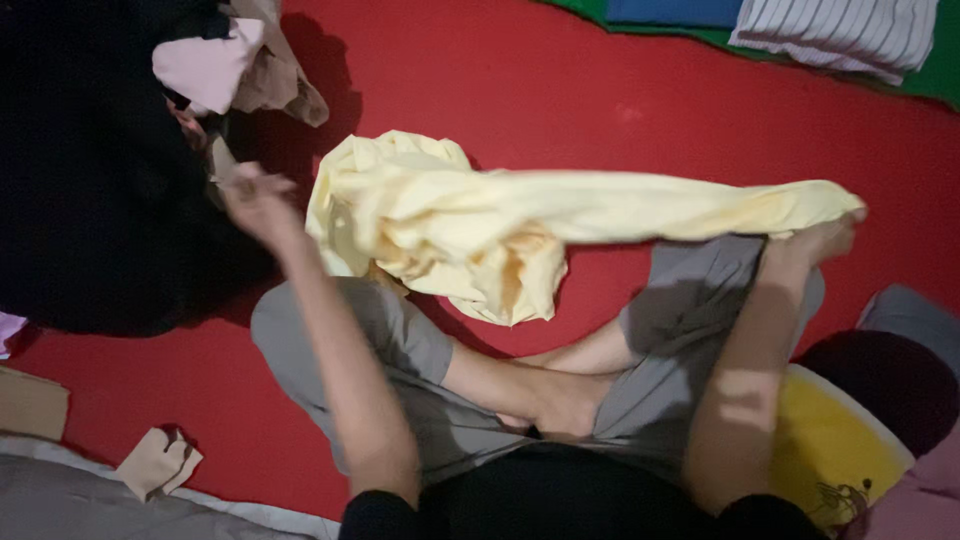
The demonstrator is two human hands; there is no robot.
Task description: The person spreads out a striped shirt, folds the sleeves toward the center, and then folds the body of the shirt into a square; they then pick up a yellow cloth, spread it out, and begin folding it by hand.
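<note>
While you sat cross-legged on the red floor (620, 90), your right hand (822, 238) was clenched on one end of the pale yellow garment (480, 225), which stretched from 3 o'clock across your knees to a bunched mass near the centre. Your left hand (255, 195) reached toward 10 o'clock, at the edge of the dark clothes pile (90, 170); the picture was blurred there, so I cannot tell whether that grip was closed or released, and it seemed apart from the yellow cloth.

To handle the garment well, you needed the second hand on the bunched end, so the cloth hung taut and flat rather than sagging over your grey trousers (400, 350).

Around you lay a pink cloth (205, 65) atop the pile at 11 o'clock, a striped folded cloth (840, 30) at 1 o'clock, a yellow-and-dark cushion (850, 430) at 4 o'clock and a beige scrap (158, 462) at 8 o'clock. Your own knees and the nearby pile crowded the space for spreading the cloth.
</note>
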